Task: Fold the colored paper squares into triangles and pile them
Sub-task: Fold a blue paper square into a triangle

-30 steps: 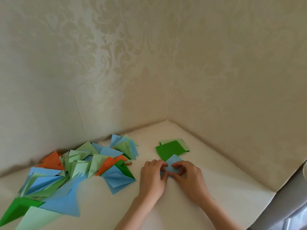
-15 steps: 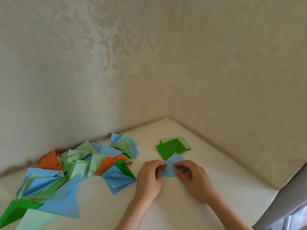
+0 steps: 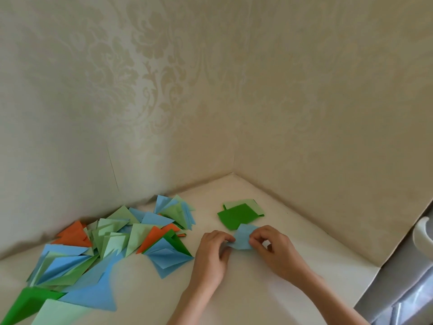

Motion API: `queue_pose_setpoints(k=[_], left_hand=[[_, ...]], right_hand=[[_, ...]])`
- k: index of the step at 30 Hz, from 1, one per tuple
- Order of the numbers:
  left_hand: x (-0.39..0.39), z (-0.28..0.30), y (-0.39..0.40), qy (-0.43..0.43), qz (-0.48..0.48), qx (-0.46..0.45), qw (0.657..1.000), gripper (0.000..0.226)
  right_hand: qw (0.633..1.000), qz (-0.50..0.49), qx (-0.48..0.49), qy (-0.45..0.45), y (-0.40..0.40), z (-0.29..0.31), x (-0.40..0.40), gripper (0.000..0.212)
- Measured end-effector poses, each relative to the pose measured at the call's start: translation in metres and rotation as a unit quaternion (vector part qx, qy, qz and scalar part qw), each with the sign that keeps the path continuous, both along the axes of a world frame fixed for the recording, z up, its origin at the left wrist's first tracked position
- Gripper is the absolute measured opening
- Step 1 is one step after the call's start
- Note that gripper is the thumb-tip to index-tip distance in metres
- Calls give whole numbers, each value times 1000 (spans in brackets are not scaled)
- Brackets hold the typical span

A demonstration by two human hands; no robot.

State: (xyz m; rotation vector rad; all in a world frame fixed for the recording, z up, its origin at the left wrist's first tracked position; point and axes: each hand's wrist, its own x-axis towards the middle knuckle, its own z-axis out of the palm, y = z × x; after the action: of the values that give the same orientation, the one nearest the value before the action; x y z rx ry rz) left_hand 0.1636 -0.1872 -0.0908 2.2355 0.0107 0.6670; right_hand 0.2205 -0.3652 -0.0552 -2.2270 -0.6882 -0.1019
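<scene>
Centrally, blue paper square (image 3: 243, 236) pinched at opposite edges by left hand (image 3: 214, 250) and right hand (image 3: 273, 246), just in front of green unfolded stack (image 3: 236, 215); risk: corners misaligned, skewed crease.

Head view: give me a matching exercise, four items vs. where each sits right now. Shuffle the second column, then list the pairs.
Things:
1. blue paper square
2. dark green square
3. pile of folded triangles
4. orange triangle

Places:
A. left side of the table, against the wall
B. pinched between both hands
C. on the stack just behind the hands
D. far left part of the pile, near the wall

Pairs: 1-B, 2-C, 3-A, 4-D
</scene>
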Motion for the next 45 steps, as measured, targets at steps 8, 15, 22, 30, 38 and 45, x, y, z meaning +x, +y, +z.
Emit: queue_pose_setpoints(k=[8, 15, 22, 30, 38, 45], left_hand=[[-3, 6, -2, 14, -19, 16, 1000, 19], [-2, 2, -1, -10, -34, 25, 999, 21], [-2, 0, -2, 9, -3, 19, 1000, 21], [7, -3, -7, 3, 22, 50, 998, 24], [10, -5, -8, 14, 38, 81, 996, 31], [9, -3, -8, 11, 50, 56, 997, 32]], right_hand=[[999, -26, 6, -22, -7, -14, -12, 22], [997, -11, -29, -64, -14, -26, -17, 18], [994, -77, -14, -70, 1, -26, -12, 21], [992, -113, 2, -57, 10, -33, -11, 25], [992, -109, 16, -58, 11, -36, -12, 28], [993, -98, 41, -54, 8, -34, -10, 24]])
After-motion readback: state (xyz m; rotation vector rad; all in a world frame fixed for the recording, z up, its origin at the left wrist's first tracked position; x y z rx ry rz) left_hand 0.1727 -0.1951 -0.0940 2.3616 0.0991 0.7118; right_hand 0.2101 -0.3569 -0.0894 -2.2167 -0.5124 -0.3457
